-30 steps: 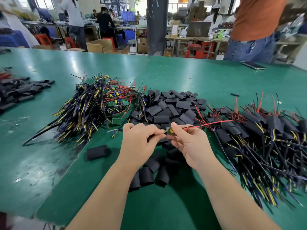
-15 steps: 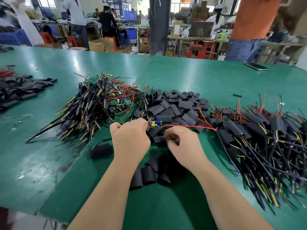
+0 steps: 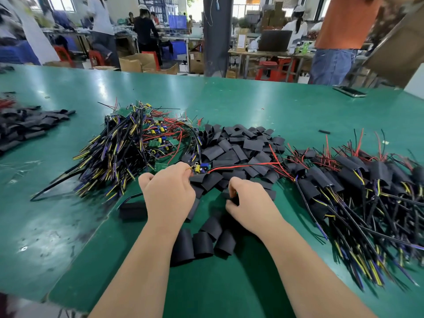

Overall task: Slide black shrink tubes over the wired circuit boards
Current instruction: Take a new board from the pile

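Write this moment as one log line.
left hand: holds wired circuit board | right hand: pinches black shrink tube | stage: board unsleeved

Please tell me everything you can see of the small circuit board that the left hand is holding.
The circuit board is small, with a blue part and a yellow cylindrical part on it; finer detail is blurred. Red and black wires run from it to the right. No tube covers it yet. The left hand pinches its left end, over the pile of black shrink tubes; whether it touches them is unclear. The right hand is apart from it.
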`<action>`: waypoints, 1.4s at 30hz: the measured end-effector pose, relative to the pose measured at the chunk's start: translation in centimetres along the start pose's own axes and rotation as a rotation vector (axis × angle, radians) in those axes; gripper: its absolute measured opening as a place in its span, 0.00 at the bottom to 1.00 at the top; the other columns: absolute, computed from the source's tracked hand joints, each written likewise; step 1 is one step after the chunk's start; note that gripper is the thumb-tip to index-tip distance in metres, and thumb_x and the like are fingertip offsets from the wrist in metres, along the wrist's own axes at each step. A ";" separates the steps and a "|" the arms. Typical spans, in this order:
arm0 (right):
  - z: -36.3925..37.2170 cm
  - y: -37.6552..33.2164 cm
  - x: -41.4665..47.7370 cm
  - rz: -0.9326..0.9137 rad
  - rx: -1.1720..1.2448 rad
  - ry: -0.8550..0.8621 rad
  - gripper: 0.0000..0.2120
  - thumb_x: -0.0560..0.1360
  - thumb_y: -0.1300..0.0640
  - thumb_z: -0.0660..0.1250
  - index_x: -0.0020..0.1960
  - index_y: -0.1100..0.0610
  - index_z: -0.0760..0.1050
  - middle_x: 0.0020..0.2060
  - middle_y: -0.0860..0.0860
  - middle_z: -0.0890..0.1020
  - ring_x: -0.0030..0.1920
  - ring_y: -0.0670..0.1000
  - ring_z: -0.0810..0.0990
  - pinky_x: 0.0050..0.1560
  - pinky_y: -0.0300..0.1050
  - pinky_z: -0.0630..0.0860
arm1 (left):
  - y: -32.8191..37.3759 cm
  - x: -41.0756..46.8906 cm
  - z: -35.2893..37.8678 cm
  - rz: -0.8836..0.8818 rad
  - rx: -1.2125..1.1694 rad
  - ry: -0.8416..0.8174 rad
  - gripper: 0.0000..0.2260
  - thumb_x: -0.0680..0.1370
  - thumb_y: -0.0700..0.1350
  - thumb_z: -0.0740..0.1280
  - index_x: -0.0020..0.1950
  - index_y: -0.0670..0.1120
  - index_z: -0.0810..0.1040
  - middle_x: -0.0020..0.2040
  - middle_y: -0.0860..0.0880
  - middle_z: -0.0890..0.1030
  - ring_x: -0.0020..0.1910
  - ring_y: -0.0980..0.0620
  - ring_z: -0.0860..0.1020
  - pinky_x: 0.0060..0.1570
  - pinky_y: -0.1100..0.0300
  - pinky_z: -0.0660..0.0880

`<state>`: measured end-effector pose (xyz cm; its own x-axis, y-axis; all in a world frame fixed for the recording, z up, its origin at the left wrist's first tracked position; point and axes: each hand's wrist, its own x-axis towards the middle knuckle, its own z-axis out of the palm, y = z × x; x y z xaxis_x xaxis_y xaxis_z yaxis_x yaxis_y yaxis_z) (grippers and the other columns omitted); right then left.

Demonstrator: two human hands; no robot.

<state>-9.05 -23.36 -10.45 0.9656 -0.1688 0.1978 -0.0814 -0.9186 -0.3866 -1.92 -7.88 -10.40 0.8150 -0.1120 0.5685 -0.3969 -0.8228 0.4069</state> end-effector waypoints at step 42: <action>-2.4 1.1 0.8 0.594 1.422 0.334 0.10 0.83 0.57 0.55 0.58 0.51 0.73 0.36 0.50 0.72 0.29 0.47 0.68 0.32 0.40 0.68 | -1.5 0.0 0.6 -0.191 0.176 -0.116 0.10 0.79 0.42 0.58 0.44 0.52 0.76 0.34 0.52 0.76 0.32 0.48 0.72 0.42 0.55 0.50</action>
<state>-8.93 -25.32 -8.57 0.7703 -0.6128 -0.1762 0.0613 0.3462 -0.9361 -1.10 -6.94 -11.46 0.9150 -0.0007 0.4035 -0.1604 -0.9182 0.3622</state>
